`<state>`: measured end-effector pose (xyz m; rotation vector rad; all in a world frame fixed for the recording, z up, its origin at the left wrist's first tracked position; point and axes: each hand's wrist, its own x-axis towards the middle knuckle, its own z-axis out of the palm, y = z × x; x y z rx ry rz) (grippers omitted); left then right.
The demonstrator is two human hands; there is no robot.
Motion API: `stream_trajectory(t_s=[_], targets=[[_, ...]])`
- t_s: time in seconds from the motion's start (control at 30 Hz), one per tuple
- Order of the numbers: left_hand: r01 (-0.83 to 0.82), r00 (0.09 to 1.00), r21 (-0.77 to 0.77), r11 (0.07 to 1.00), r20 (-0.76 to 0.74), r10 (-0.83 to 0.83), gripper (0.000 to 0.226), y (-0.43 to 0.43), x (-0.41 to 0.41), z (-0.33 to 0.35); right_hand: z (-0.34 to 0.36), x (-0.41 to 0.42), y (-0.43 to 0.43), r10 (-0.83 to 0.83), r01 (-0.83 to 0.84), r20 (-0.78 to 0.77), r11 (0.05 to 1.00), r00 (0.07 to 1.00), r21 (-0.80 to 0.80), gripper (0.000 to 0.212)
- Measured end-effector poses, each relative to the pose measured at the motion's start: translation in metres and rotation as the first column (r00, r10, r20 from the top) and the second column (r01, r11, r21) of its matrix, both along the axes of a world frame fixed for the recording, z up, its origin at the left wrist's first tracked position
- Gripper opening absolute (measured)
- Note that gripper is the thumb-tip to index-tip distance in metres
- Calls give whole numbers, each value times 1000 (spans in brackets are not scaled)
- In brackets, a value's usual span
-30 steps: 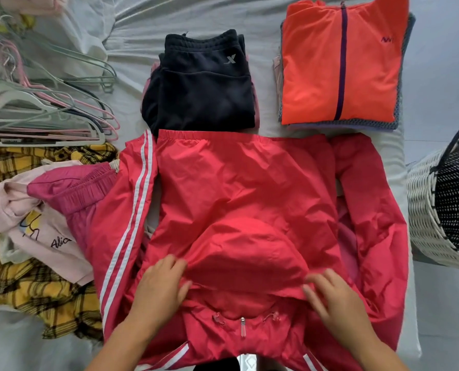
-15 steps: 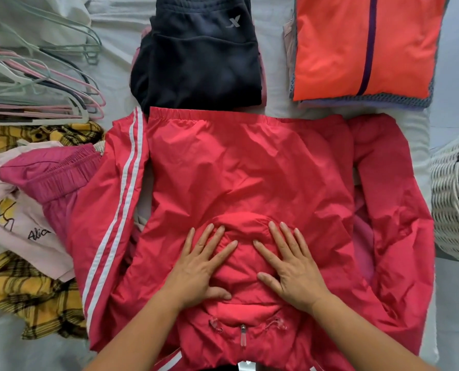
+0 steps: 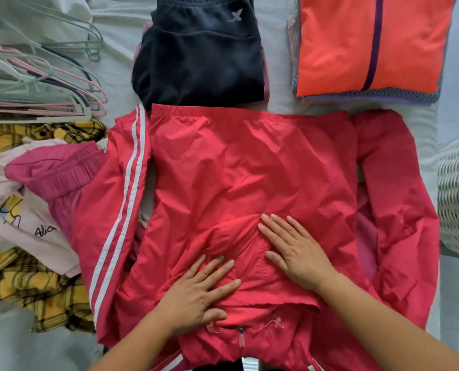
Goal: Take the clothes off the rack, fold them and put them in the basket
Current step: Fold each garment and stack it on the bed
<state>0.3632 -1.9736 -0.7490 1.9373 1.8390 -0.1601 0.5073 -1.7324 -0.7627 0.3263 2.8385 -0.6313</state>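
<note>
A red windbreaker jacket (image 3: 249,170) lies back-up across the grey bed sheet, its hood folded onto the back. My left hand (image 3: 196,293) presses flat on the hood's near left part, fingers straight. My right hand (image 3: 295,250) lies flat on the hood's right side, fingers spread. The left sleeve with white stripes (image 3: 121,204) runs down the jacket's left side; the right sleeve (image 3: 399,210) lies along the right. A white woven basket (image 3: 456,199) stands at the right edge, partly cut off.
Folded dark trousers (image 3: 198,54) and a folded orange jacket (image 3: 367,44) on a stack lie at the far side. Several hangers (image 3: 35,76) pile at far left. Unfolded pink and yellow plaid clothes (image 3: 30,236) heap at left.
Both hands went from holding the hood's edge to pressing flat on it. Since then my left hand slid back toward me and my right hand moved slightly right.
</note>
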Motion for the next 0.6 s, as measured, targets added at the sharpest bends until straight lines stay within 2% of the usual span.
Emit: stream_trajectory(t_s=[0.07, 0.17, 0.23, 0.3, 0.37, 0.43, 0.5, 0.57, 0.6], targets=[[-21, 1000, 35, 999, 20, 20, 63, 1, 2, 6, 6, -4, -5, -80, 81, -50, 996, 996, 31, 58], [-120, 993, 79, 990, 13, 120, 60, 0, 8, 10, 6, 1, -24, 40, -23, -168, 995, 985, 98, 53], [-126, 992, 15, 992, -19, 126, 65, -2, 5, 2, -4, 8, -33, 115, -97, -114, 982, 987, 160, 57], [-156, 987, -24, 988, -38, 155, 60, 0, 1, 1, -13, 11, -35, 103, -90, -56, 975, 993, 202, 60], [-283, 957, 23, 959, 70, 281, 48, 10, -4, 11, -13, 8, -36, 110, -100, -47, 979, 993, 180, 59], [-536, 828, 138, 833, 277, 487, 33, 14, -18, 27, -1, 4, -35, 63, -52, -126, 995, 990, 82, 51], [-751, 657, 227, 620, 347, 669, 31, 19, -46, 36, 15, -3, -15, -162, 151, -249, 987, 955, -61, 45], [-886, 453, 252, 390, 293, 842, 33, 31, -82, 37, 27, -14, 24, -476, 463, -359, 877, 803, -128, 47], [-947, 313, 174, 271, 292, 904, 37, 44, -100, 40, 33, -20, 49, -617, 615, -389, 774, 684, -146, 48]])
